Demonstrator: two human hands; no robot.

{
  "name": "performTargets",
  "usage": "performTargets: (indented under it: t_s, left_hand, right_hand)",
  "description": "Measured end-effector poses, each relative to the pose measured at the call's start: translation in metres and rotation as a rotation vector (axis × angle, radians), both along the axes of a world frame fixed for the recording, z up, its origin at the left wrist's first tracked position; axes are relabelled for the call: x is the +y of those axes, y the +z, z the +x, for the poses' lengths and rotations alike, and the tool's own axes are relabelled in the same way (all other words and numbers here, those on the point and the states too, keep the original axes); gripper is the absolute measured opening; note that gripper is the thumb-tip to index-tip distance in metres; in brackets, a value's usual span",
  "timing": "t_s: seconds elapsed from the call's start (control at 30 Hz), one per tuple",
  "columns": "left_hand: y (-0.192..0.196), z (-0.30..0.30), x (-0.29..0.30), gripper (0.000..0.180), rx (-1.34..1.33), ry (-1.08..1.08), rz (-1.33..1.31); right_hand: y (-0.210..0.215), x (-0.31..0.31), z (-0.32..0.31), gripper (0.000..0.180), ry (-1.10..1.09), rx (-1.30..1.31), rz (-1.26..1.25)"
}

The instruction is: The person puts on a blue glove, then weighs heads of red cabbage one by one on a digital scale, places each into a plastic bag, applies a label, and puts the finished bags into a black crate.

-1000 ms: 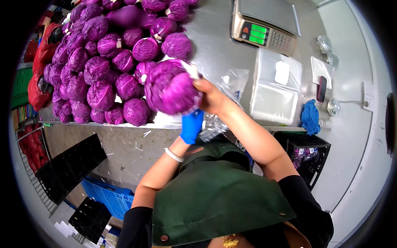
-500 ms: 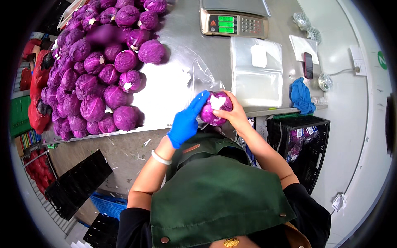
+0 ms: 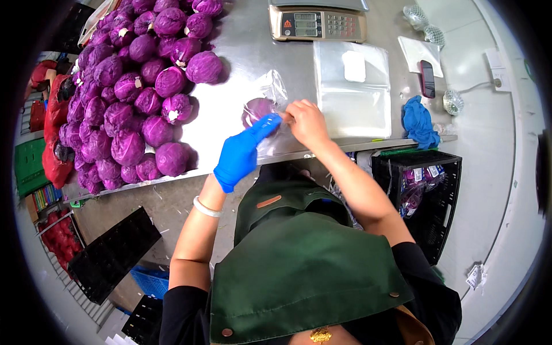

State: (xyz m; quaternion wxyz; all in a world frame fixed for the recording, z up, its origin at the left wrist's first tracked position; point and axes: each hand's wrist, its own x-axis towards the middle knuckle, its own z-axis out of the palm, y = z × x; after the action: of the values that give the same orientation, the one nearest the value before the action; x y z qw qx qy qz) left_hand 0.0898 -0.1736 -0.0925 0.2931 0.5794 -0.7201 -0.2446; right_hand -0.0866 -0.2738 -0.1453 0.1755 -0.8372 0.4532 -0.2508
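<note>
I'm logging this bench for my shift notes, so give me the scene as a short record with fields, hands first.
Left hand: blue-gloved, fingers at a clear bag
Right hand: bare, fingers bent, beside the left fingertips; its grip is unclear
In bag: one purple cabbage
Left on table: heaped cabbages
Far side: scale
Right of hands: flat clear plastic stack
Farther right: phone, crumpled blue bundle
Below table edge, right: black crate
</note>
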Motion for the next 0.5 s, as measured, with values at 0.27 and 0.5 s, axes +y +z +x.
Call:
performTargets:
  t_s: [0.27, 0.5]
  left_hand:
    - [0.007, -0.006, 0.072, 0.059, -0.157, 0.598, -0.192]
    - [-0.039, -0.044, 0.177, 0.067, -0.389, 0.514, 0.456]
  right_hand:
    - [0.039, 0.072, -0.06, 0.034, 0.283, 0.384, 0.152]
    - [0.01, 0.142, -0.108, 0.041, 0.323, 0.49, 0.354]
